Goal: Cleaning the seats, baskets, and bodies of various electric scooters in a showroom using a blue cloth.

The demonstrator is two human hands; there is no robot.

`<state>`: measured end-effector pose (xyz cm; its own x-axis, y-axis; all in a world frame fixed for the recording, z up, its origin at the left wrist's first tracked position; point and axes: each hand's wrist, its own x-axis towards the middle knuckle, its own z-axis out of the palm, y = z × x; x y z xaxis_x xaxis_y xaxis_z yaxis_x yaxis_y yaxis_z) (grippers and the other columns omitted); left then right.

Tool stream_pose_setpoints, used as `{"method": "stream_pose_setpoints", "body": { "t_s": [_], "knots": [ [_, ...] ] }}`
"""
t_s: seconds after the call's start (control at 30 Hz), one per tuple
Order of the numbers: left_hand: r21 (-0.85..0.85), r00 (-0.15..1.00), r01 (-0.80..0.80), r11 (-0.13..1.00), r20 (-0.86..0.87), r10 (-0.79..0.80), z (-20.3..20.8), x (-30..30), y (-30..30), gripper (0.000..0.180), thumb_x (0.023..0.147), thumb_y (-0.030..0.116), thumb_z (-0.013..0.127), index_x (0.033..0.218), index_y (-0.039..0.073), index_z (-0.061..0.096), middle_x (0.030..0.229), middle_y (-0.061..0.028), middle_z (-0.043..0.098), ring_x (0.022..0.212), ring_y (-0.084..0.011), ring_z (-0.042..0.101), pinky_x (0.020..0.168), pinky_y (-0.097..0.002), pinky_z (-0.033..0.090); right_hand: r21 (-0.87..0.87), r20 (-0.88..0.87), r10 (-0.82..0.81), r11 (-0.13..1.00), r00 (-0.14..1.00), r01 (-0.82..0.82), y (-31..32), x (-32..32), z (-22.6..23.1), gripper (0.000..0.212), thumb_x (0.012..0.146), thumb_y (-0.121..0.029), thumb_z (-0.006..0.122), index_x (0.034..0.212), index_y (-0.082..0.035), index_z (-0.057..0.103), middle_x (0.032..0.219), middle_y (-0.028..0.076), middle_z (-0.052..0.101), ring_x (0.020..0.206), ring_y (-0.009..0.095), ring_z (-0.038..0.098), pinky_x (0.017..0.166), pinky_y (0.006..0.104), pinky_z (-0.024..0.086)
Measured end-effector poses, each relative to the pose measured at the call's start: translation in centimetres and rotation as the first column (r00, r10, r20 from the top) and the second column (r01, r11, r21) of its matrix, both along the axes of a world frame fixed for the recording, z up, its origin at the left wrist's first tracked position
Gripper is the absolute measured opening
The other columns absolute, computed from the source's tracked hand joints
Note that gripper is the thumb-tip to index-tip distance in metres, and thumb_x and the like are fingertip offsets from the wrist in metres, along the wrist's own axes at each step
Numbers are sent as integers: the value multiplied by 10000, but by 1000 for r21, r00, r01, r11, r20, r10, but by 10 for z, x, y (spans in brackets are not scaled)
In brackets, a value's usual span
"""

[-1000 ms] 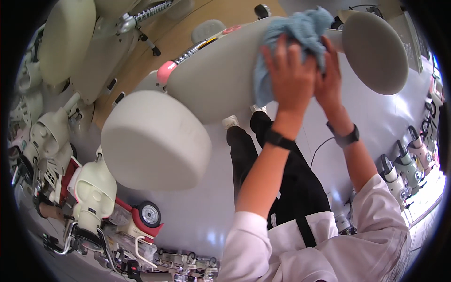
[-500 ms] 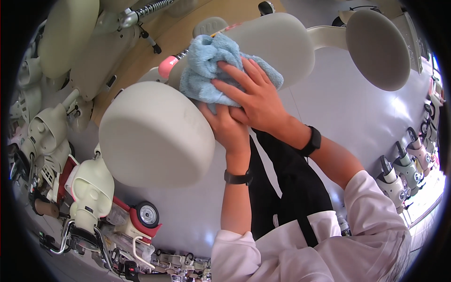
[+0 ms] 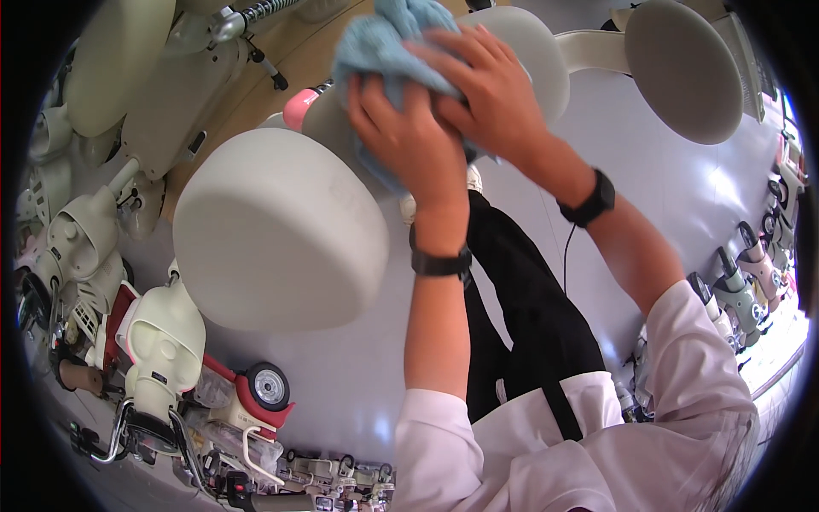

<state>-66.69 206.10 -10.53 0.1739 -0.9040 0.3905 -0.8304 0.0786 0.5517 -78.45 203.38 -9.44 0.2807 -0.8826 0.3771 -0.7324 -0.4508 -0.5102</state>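
A light blue fluffy cloth (image 3: pixel 363 55) is bunched over a grey padded scooter seat (image 3: pixel 539 64). My left hand (image 3: pixel 409 141) has its fingers curled onto the cloth's near side. My right hand (image 3: pixel 499 98), slightly blurred, grips the cloth beside it with bent fingers. The cloth and both hands hide much of the seat under them. Just left of my left hand stands a large, pale grey rounded seat (image 3: pixel 281 230), touched by neither hand. A pink rounded part (image 3: pixel 299 108) shows beside the cloth.
A grey oval backrest (image 3: pixel 682 72) sits on a pale arm at the upper right. On the left stand cream scooters, one with a rounded front body (image 3: pixel 166 341), near a red fender with a black wheel (image 3: pixel 268 386). Several small scooters (image 3: pixel 751 294) line the right side.
Both hands and the cloth have moved up and away from me along the seat. My left hand now lies further over the cloth. The view has shifted slightly.
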Motion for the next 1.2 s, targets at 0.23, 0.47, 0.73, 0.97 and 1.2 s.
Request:
{"method": "stream_pose_setpoints", "body": {
  "t_s": [0.23, 0.47, 0.73, 0.97, 1.2],
  "knots": [
    [114, 993, 62, 992, -108, -49, -4, -13, 110, 255, 859, 181, 770, 1113, 178, 745, 1316, -157, 572, 1297, -452, 499, 1047, -530, 468, 142, 12, -92, 986, 996, 89, 118, -14, -1, 512, 704, -210, 799, 1209, -161, 728, 1295, 95, 625, 1266, 376, 572, 1083, 531, 445],
    [109, 994, 103, 989, 13, -105, 16, -22, 29, 301, 901, 207, 705, 1181, 98, 721, 1309, -202, 561, 1267, -448, 497, 1069, -518, 432, 66, 133, -134, 990, 982, 126, 32, -19, 6, 443, 743, -147, 759, 1185, -137, 723, 1310, 119, 606, 1223, 428, 571, 1040, 489, 488],
    [-36, 991, 133, 990, 23, -133, 3, -31, -29, 265, 885, 169, 681, 1138, 102, 723, 1246, -199, 588, 1211, -424, 526, 1043, -503, 440, 42, 161, -141, 990, 977, 136, -18, -32, -1, 496, 747, -165, 768, 1240, -194, 718, 1245, 62, 656, 1108, 331, 622, 923, 447, 516],
    [120, 990, 139, 983, -51, -134, -5, -29, 110, 283, 866, 167, 781, 1145, 152, 733, 1345, -152, 561, 1289, -437, 497, 1064, -528, 439, 191, 126, -214, 963, 969, 188, 124, -20, -2, 424, 681, -131, 834, 1094, -104, 739, 1244, 130, 649, 1237, 423, 618, 935, 467, 557],
    [139, 996, 91, 986, -4, -92, 11, -28, 32, 285, 902, 170, 702, 1170, 74, 724, 1329, -206, 564, 1232, -450, 516, 1035, -521, 434, 127, 214, -177, 980, 961, 152, 41, -22, 4, 423, 721, -107, 813, 1133, -125, 720, 1232, 73, 638, 1187, 357, 631, 893, 422, 564]
  ]
}}
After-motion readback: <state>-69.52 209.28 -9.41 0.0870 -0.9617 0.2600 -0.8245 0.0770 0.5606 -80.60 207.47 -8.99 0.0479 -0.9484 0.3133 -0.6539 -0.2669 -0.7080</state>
